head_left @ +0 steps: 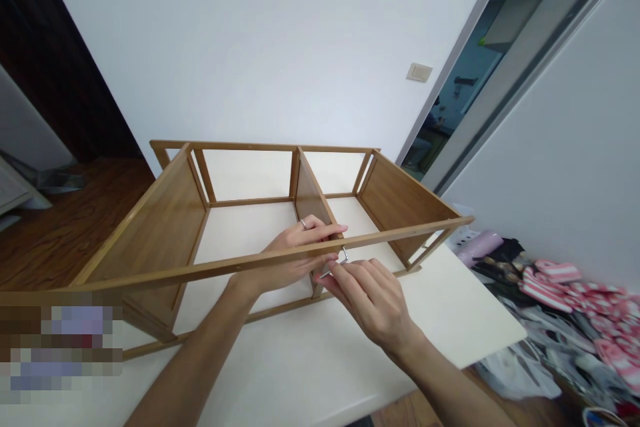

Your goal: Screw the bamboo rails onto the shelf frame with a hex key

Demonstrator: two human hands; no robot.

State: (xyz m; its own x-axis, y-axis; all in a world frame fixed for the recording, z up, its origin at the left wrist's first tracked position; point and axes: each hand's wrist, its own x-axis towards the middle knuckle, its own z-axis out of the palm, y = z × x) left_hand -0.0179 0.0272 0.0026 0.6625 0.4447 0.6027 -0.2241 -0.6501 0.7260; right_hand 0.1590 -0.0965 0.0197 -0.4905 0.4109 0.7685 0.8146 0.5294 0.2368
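A wooden shelf frame (pixel 165 233) lies on its side on a white table (pixel 310 360). My left hand (pixel 290 257) reaches inside the frame and grips the middle divider panel (pixel 313 197) where it meets the front rail (pixel 210 268); a ring shows on one finger. My right hand (pixel 373 300) is just outside the rail, fingers pinched on a small metal hex key (pixel 336 265) whose tip sits at the joint of rail and divider.
A pile of clothes and fabric (pixel 560 307) lies on the floor at the right. A wood floor (pixel 65 220) is at the left, a white wall behind, and an open doorway (pixel 450 113) at the back right.
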